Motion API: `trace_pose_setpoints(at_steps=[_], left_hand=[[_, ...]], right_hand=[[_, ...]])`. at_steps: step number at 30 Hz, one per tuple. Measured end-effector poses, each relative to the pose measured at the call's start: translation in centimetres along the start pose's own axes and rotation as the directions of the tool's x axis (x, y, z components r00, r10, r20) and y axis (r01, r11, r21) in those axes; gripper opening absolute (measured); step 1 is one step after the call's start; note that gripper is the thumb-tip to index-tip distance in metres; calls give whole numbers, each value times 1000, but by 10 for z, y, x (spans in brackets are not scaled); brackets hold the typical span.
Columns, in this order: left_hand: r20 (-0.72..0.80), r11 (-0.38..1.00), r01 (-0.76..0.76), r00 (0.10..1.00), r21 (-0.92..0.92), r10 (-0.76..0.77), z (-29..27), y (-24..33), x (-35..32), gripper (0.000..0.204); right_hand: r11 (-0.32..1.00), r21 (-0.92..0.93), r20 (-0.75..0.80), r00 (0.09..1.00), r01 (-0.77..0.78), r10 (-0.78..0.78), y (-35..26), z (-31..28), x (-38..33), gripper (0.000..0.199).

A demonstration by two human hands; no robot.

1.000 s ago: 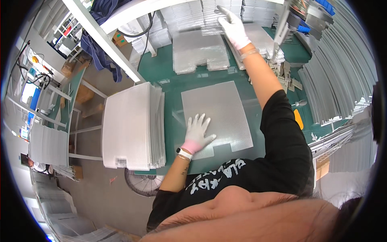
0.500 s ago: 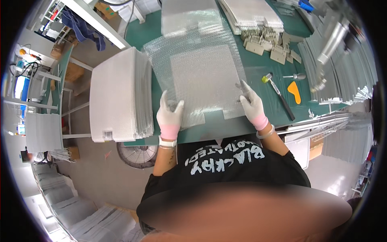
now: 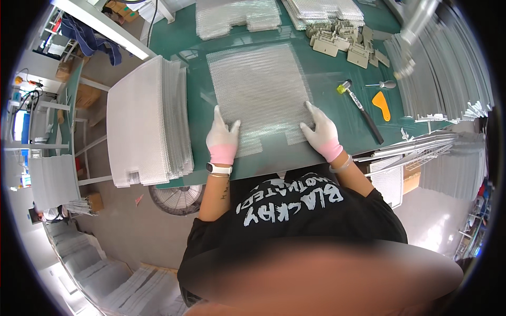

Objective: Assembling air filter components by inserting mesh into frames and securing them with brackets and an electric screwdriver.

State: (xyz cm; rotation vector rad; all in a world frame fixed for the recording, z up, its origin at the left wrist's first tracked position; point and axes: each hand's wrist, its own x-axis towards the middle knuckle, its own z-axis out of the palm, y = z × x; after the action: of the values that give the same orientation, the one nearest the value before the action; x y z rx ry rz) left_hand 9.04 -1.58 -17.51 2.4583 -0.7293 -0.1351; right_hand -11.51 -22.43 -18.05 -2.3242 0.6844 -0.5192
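A silvery mesh sheet [image 3: 258,89] with a notch in its near edge lies flat on the green tabletop [image 3: 192,113] in front of me. My left hand [image 3: 222,138], in a white glove with a pink cuff, rests along the sheet's near left edge, thumb and fingers apart. Opposite it, at the near right edge, my right hand [image 3: 322,132] has its forefinger stretched out and its thumb over the sheet. Both hands flank the sheet; their lower fingers are partly hidden.
Left of me stands a thick stack of mesh sheets [image 3: 138,121]. More sheets [image 3: 237,18] lie at the back, near a pile of beige plates [image 3: 337,42]. To the right lie a hammer [image 3: 362,111], a screwdriver [image 3: 382,84] and a yellow scraper [image 3: 380,105]; a fan [image 3: 176,199] stands below.
A mesh sheet that hung raised and askew over a smaller-looking one now lies flat, lined up with it. My hands have drawn slightly inward along its sides.
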Motion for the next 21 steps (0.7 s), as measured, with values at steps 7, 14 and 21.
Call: trace_pose_setpoints(at_steps=[7, 14, 21], left_hand=[[-8, 1000, -19, 1000, -25, 19, 3, -5, 1, 78], [31, 998, 44, 999, -37, -43, -4, 3, -1, 78], [154, 980, 194, 968, 52, -200, -21, 22, 15, 83]], right_hand=[[993, -99, 29, 998, 57, -54, 4, 2, -1, 63], [996, -87, 60, 998, 35, -30, -5, -5, 4, 62], [907, -394, 230, 939, -151, 256, -35, -25, 18, 59]])
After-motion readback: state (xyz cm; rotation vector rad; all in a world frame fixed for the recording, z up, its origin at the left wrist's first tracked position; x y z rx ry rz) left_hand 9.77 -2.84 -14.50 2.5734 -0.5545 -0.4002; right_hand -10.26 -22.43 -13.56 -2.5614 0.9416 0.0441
